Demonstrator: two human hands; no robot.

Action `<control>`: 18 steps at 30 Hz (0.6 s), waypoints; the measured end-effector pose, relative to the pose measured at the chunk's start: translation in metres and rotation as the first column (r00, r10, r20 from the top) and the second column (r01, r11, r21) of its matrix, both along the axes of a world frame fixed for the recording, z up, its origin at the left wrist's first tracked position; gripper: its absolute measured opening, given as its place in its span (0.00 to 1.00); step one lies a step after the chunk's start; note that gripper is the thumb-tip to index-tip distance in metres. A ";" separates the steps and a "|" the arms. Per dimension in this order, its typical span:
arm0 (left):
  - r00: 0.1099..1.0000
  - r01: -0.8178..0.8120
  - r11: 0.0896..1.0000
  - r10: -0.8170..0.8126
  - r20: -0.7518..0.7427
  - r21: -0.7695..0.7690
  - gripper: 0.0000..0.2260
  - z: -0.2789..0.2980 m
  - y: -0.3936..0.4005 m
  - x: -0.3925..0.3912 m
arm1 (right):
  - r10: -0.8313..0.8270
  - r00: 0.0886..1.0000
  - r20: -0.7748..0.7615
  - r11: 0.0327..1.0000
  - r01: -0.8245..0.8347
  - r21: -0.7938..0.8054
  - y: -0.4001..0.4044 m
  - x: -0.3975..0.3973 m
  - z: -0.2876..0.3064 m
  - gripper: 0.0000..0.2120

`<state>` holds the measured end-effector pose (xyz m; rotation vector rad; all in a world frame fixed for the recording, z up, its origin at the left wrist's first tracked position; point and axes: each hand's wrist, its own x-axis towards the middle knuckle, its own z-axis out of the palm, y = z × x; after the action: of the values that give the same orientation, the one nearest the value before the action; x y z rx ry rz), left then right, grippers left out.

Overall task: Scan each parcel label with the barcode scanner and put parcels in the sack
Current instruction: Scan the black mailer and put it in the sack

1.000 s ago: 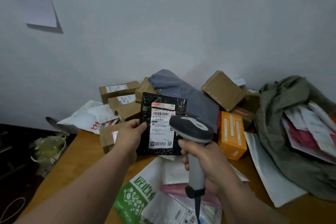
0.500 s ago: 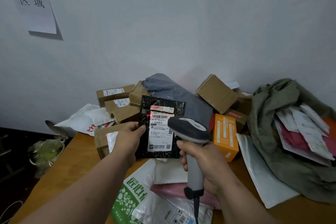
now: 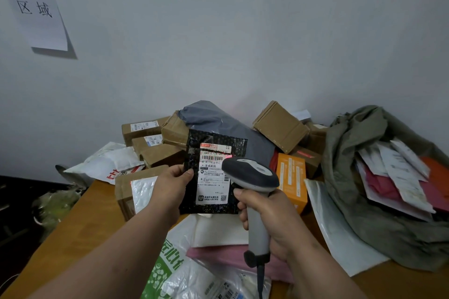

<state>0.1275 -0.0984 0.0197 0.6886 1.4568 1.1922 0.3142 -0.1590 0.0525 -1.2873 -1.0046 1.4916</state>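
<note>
Now my left hand [image 3: 173, 183] pinches the black bubble mailer [image 3: 213, 172] upright at frame centre, my right hand [image 3: 269, 216] grips the barcode scanner [image 3: 250, 175], and its red glow has climbed onto the label's [image 3: 213, 175] barcode, so next comes the sack [image 3: 364, 177], I reckon.

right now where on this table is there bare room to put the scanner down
Bare wood shows along the table's left front, between the table edge, the taped cardboard box and the green-printed bag. A smaller strip lies at the front right corner, below the olive sack. The middle and back are crowded with parcels.
</note>
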 end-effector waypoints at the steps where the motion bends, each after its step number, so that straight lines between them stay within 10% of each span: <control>1: 1.000 -0.001 1.000 0.001 0.006 0.001 0.07 0.000 0.000 0.004 | -0.004 1.000 -0.001 1.000 0.004 -0.003 0.000 0.004 0.000 0.06; 18: 0.961 0.275 0.961 -0.275 -0.036 -0.011 0.08 -0.004 0.047 0.120 | -0.292 0.956 0.028 0.955 0.293 -0.050 0.002 0.097 -0.006 0.06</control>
<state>0.2471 -0.0517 0.0155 0.8823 1.3431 0.9638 0.4116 -0.1566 0.0460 -1.4242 -0.7511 1.2863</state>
